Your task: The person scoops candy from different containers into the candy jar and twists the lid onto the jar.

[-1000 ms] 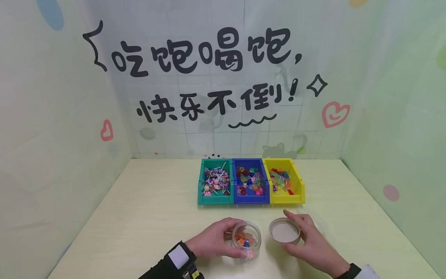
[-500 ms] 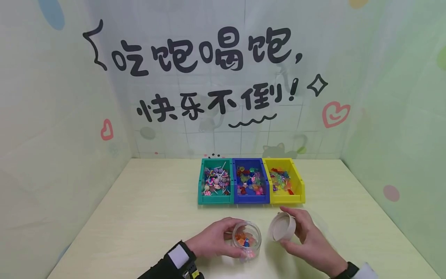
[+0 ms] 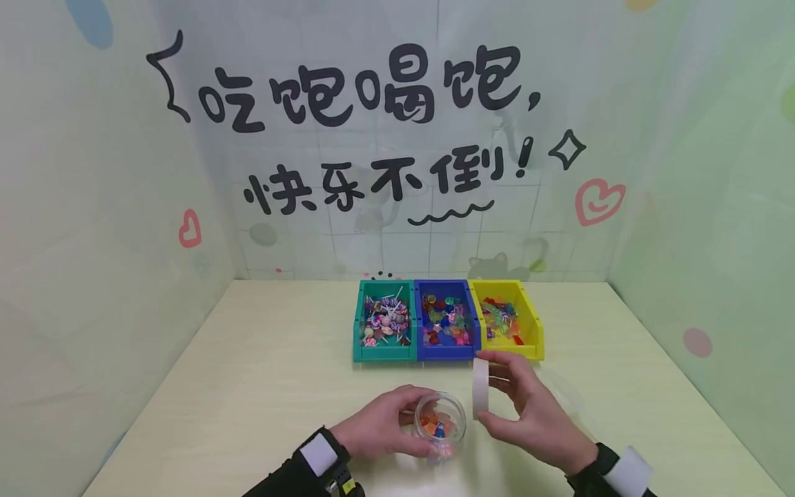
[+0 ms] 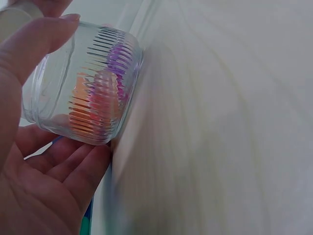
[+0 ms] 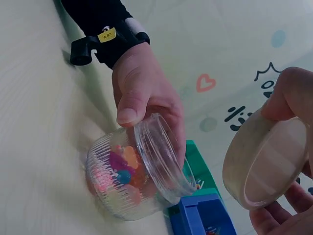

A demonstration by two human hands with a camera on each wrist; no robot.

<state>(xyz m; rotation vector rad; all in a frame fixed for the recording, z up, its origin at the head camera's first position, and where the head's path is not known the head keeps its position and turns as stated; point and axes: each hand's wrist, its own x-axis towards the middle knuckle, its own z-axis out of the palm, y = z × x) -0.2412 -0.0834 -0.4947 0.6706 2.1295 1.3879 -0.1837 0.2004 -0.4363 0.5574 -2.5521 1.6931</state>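
Observation:
A clear glass jar [image 3: 448,452] with a ribbed lower body stands upright on the table, with orange, pink, purple and blue candy-like pieces [image 5: 128,164] inside. Its mouth is uncovered. My left hand [image 3: 380,424] grips it from the left, thumb and fingers curved round the wall. To the right of the jar, and raised above the table, my right hand [image 3: 537,417] pinches a pale round lid [image 3: 481,388] by its rim between thumb and fingers. The lid is tipped on edge, so the head view shows only its narrow side. A gap separates it from the jar.
Behind the hands, three joined bins stand in a row: a green bin [image 3: 385,354], a blue bin [image 3: 448,353] and a yellow bin [image 3: 528,338]. Small colourful pieces lie in each, lollipop-shaped ones in the green. Printed cloth walls [image 3: 397,255] enclose the table [image 3: 261,373] at back and sides.
My right hand has moved left and slightly up, turning the lid from nearly face-up to on edge. My left hand and the jar have stayed in place.

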